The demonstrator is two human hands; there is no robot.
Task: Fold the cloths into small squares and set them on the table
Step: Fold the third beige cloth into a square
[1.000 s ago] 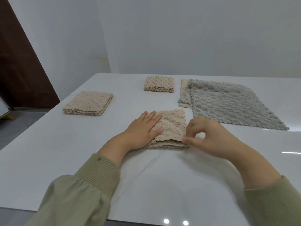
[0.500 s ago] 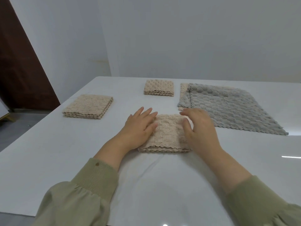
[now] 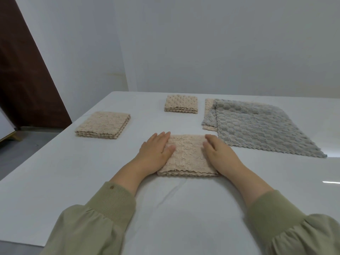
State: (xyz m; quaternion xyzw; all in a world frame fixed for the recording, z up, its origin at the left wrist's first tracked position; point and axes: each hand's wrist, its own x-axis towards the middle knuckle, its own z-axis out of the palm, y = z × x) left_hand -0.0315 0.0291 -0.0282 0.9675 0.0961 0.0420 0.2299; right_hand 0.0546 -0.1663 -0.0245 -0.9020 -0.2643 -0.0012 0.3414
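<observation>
Left hand (image 3: 156,150) and right hand (image 3: 219,153), fingers straight, are pressing flat on the folded beige cloth (image 3: 187,157) (sitting toward the near edge of the table (image 3: 55,172)); pressing evenly should be squaring its layers.

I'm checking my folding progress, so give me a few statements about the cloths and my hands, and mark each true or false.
1. The left hand and right hand rest on the nearest folded cloth. True.
2. The grey cloth is folded small. False: it lies spread out.
3. The left folded cloth and far folded cloth lie apart on the table. True.
4. Nothing lies under the grey cloth. False: a beige cloth shows beneath its left edge.
</observation>
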